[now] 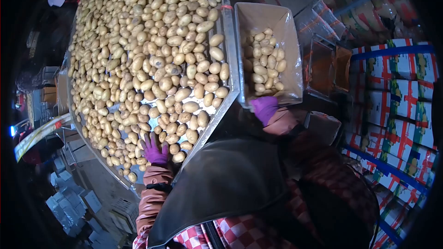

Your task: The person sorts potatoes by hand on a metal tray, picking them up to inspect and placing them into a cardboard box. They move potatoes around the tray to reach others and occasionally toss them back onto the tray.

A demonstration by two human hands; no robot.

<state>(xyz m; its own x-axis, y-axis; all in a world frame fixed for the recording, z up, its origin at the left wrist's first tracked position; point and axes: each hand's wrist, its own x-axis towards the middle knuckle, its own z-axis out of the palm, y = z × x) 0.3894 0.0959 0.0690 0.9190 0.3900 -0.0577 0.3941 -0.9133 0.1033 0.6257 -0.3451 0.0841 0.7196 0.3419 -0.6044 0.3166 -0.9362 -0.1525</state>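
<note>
Dim storage space surrounds a metal-rimmed table spread with pale oval potatoes, crowded on its far part and sparser toward its near right edge, where bare metal shows between them. At the table's near end, the person's purple-gloved left hand rests over the potatoes, fingers spread and pointing inward across the table; I cannot tell whether anything sits under the palm. Potatoes lie ahead of those fingertips and to either side, their long axes turned every which way, and one oval potato sits between the thumb and the table's rim. Of the two hands, this one is clearly nearer the spread. Just outside the table's right rim stands an open, plastic-lined carton, partly filled with a mound of potatoes. The purple-gloved right hand is at the carton's near end, off the table, too blurred to say whether its fingers grip the edge. Well right of the table, printed cartons stand stacked
</note>
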